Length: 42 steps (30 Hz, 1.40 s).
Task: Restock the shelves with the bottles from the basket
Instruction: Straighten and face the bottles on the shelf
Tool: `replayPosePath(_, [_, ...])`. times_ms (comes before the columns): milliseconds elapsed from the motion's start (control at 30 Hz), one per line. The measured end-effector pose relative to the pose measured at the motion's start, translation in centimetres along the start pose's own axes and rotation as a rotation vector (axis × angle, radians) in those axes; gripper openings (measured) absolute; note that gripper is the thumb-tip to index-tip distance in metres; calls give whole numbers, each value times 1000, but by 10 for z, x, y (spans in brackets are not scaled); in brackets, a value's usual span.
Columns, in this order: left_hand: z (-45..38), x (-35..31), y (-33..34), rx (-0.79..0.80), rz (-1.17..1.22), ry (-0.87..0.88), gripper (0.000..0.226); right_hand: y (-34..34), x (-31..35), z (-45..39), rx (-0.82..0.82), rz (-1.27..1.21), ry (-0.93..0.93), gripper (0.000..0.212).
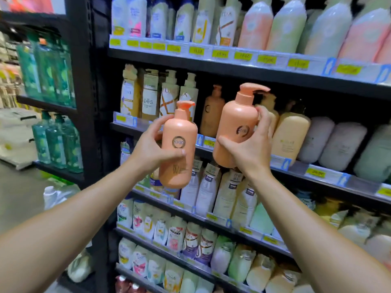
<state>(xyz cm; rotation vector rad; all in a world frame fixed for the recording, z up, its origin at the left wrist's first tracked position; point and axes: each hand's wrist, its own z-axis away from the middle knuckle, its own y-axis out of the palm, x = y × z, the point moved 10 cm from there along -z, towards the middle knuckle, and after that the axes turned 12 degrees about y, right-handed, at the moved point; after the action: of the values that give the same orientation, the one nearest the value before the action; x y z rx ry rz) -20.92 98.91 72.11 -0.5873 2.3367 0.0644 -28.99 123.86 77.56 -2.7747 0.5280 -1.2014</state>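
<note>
I hold two peach pump bottles up in front of the shelving. My left hand (153, 150) grips one peach bottle (178, 132) around its middle, thumb across the front below a round logo. My right hand (251, 144) grips the other peach bottle (237, 117), slightly higher and tilted right, close to the second shelf (317, 174). A darker tan pump bottle (211, 115) stands on that shelf in a gap just behind the two held bottles. No basket is in view.
Black shelves are packed with soap bottles and refill pouches on every level, with yellow price tags (220, 53) along the edges. A neighbouring rack at left carries green bottles (48, 68). Floor and white bags (59, 193) lie at lower left.
</note>
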Motion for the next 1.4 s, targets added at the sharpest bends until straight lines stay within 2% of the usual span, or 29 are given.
replayPosePath(167, [-30,24,4,64,48,33,86,13,5,-18,-84,49,-62,105])
replayPosePath(533, [-93,60,10,274,236,150,93,34,27,-37,-304,282,-127,102])
replayPosePath(767, [-108,73,13,337,333,166,91,48,4,-38,-410,352,-16,104])
replayPosePath(967, [-119,80,10,361,364,167,87,56,-18,-40,-418,482,87,104])
replayPosePath(1400, [-131,84,9,368,391,198,89,84,-28,-70,-243,714,316,106])
